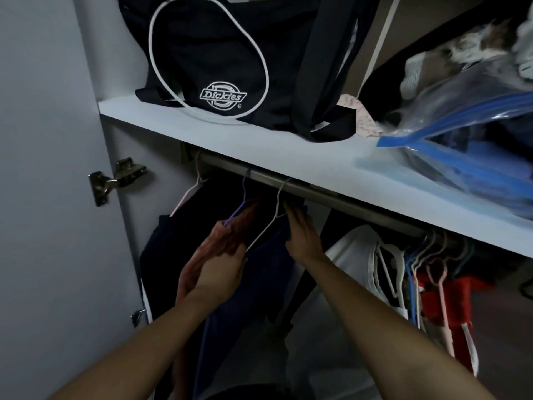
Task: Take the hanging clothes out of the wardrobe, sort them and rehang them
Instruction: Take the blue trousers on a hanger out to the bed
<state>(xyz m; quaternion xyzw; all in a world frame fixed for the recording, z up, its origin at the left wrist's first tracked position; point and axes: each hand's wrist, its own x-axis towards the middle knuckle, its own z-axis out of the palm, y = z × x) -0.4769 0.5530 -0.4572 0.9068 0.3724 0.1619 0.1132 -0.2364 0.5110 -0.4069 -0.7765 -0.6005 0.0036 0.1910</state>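
Both of the person's arms reach up into the wardrobe, under a white shelf [202,131] and toward the metal rail [288,186] fixed just below it. The left hand [219,272] curls its fingers around the lower edge of a salmon-pink garment [227,238] that hangs from a purple hanger [239,209]; the hook of that hanger sits on the rail. The right hand [302,235] is stretched out with straight fingers, lying flat against a dark navy garment [268,264] on a white wire hanger [268,223], whose hook is also over the rail. The fingertips reach close to the neck of that hanger.

Further left, a pink hanger [190,189] carries another dark garment [161,255] near the wardrobe's side wall, beside a metal door hinge [115,180]. To the right along the rail, well apart from the hands, hangs a cluster of hangers [427,255] in white, blue and pink, with a white garment [354,255] and a red one [450,301].

On the shelf above stands a black Dickies bag [230,62] with white piping, and beside it a clear zip bag [467,134] with a blue seal, stuffed with clothing.
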